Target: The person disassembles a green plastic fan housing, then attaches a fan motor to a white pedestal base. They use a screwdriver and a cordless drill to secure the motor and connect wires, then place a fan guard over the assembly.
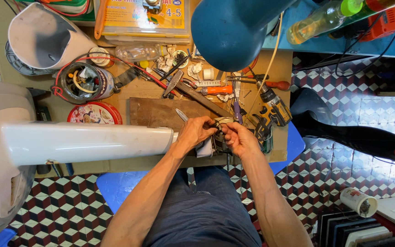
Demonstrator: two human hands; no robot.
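Head view: small dark motor part (219,137) at the bench's (152,160) near edge — left hand (196,133) and right hand (237,138) both pinch it, one each side. Long white fan column (88,142) runs leftward; left hand nearer it.

A small motor-like part (219,137) — dark at its core, with a pale metallic frame and thin wires about it — sits between the two hands at the near edge of the worktop (156,112), just past the end of a long white plastic housing. It is held slightly above the wooden board, fingers covering most of it, so its exact shape is unclear. A pale cloth-like piece (205,149) hangs below it — touching its left side.
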